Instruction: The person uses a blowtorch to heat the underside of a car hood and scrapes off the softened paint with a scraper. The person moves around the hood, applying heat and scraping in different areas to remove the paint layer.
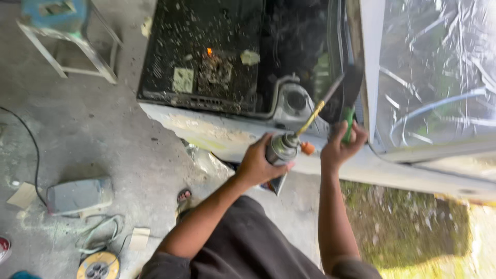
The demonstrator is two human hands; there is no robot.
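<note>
We've got both arms stretched up and forward, elbows bent. Our left hand [257, 164] is curled tight in a fist grip, and our right hand [341, 144] sits slightly higher, fingers wrapped closed.

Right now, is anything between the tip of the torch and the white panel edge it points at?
Nothing visible. The left hand holds the torch; its tube runs up to the panel edge, where the right hand holds a green-handled tool.

clothing: dark brown short-sleeved shirt [243, 248] | forearms bare | no gloves
</note>
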